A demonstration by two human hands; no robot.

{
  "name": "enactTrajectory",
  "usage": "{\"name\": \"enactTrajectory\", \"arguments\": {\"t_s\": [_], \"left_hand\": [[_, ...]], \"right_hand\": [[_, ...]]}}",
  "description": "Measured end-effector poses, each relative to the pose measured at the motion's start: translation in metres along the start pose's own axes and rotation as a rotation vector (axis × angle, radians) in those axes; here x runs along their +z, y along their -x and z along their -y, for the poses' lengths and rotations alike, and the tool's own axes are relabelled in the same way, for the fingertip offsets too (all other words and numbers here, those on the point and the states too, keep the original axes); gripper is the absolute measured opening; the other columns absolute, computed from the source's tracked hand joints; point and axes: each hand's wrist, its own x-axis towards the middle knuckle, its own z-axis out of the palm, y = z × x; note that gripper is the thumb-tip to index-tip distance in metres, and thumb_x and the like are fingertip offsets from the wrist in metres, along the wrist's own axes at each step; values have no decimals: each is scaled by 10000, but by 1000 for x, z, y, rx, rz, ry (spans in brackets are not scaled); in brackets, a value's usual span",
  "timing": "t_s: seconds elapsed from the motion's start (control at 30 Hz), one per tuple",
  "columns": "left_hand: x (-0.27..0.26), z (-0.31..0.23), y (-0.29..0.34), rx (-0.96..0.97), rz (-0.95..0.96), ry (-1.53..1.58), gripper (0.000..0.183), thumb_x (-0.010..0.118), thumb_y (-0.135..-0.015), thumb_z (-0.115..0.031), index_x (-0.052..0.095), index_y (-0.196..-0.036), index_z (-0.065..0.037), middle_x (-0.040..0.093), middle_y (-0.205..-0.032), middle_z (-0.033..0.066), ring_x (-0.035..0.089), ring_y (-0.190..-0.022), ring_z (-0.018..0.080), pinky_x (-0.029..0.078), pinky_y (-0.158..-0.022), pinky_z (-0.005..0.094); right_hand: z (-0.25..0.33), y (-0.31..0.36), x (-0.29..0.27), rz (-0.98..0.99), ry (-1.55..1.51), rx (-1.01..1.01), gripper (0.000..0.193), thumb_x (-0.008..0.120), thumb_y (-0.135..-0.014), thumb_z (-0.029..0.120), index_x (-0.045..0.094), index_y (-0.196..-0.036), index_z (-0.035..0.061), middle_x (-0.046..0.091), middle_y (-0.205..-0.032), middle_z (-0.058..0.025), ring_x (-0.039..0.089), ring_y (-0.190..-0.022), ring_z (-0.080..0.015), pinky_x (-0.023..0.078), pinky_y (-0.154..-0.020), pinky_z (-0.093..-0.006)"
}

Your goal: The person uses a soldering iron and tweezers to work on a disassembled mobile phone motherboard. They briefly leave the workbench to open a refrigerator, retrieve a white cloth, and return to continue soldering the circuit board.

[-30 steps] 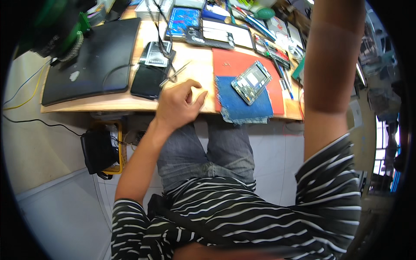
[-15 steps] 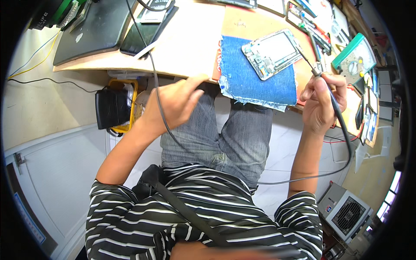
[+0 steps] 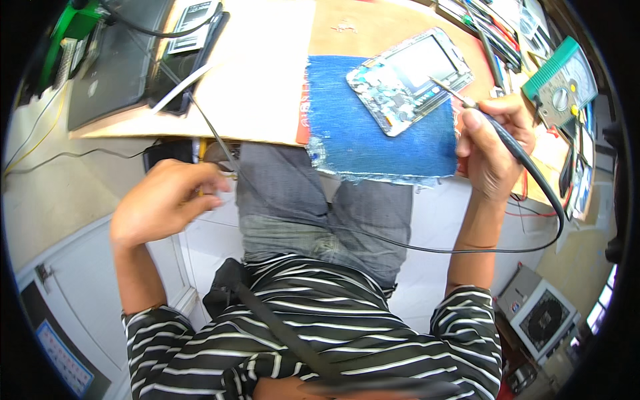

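Observation:
My right hand [image 3: 497, 150] is closed around a soldering iron [image 3: 471, 104], held like a pen. Its thin tip points left, over the inner part of an opened phone or small tablet [image 3: 393, 100]. Whether the tip touches cannot be told. That device lies tilted, its circuit board bare, on a frayed blue denim cloth [image 3: 373, 157] at the table's front edge. My left hand [image 3: 160, 203] hovers off the table at the left, fingers loosely bent and apart, with nothing visible in them. The iron's black cord [image 3: 427, 250] loops below my right hand and crosses my lap.
At the left of the wooden table [image 3: 260, 87] lie a dark flat panel [image 3: 120, 60] and a dark phone [image 3: 167, 93] with a white strip across it. A green-edged multimeter [image 3: 560, 100] and several hand tools [image 3: 497, 33] crowd the right side.
My left hand has moved left, away from the table edge and cord. The iron's tip has shifted from the device's right edge to over its interior. The whole view has shifted slightly.

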Motion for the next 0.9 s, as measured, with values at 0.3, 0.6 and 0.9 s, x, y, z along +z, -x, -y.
{"name": "enactTrajectory", "arguments": {"t_s": [0.3,0.6,0.9], "left_hand": [[0,14,-43,5,-943,-524,224,739,-908,-112,713,-1120,-45,512,-805,48,493,-684,178,431,-625,322],[-6,5,-54,84,-1004,-720,150,759,-892,-124,699,-992,-31,648,-975,72,630,-896,221,499,-761,333],[5,-24,-113,274,-996,-335,172,793,-873,-86,703,-1010,-35,704,-817,31,603,-724,91,467,-634,255]], "right_hand": [[4,-9,11,52,-69,74,142,737,-907,25,599,-923,-10,630,-616,-94,534,-428,-107,407,-425,-214],[2,-9,9,164,-6,62,152,696,-888,1,576,-975,-27,635,-755,-124,536,-447,-120,426,-408,-217],[-2,-7,11,121,-68,93,221,774,-839,-30,590,-960,-6,671,-818,-91,627,-560,-110,511,-547,-214]]}}
